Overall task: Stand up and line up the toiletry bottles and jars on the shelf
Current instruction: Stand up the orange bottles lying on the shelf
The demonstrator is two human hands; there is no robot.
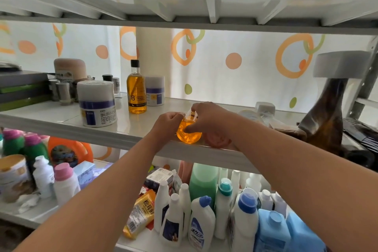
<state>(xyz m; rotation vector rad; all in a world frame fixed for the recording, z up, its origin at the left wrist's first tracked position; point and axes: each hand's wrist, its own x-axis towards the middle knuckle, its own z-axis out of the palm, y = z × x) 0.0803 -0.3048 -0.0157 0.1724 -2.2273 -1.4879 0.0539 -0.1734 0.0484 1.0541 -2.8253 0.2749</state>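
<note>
An amber bottle (188, 134) lies on its side at the front edge of the white shelf (143, 127), its base toward me. My left hand (167, 124) grips its left side and my right hand (210, 120) curls over its top and right side. A second amber bottle with a black cap (136, 90) stands upright further back. A white jar with a purple band (97, 103) stands left of it, and a matching jar (155, 91) stands behind it. At the right, a pale bottle (259, 113) lies on its side.
A brown bottle with a large grey cap (331, 104) leans at the shelf's right end. Small metal containers (63, 90) and a beige jar (69, 68) crowd the back left. The lower shelf holds several detergent bottles (202, 219). Another shelf (184, 6) hangs close overhead.
</note>
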